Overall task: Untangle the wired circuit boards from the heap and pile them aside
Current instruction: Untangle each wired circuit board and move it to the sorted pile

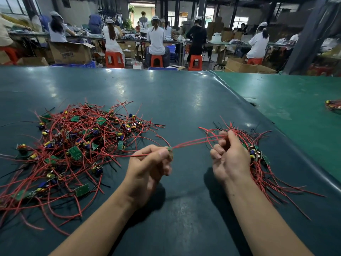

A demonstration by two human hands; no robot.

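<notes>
A big tangled heap of small green circuit boards with red and black wires lies on the left of the dark green table. A smaller pile of boards with trailing red wires lies on the right. My left hand pinches a small board between thumb and fingers, just right of the heap. Its red wires stretch taut to my right hand, which pinches them at the fingertips, just left of the smaller pile.
A raised mat seam runs diagonally on the right, with a lighter green surface beyond it. Another small wire bundle lies at the far right edge. Several people sit on red stools at benches past the table's far edge.
</notes>
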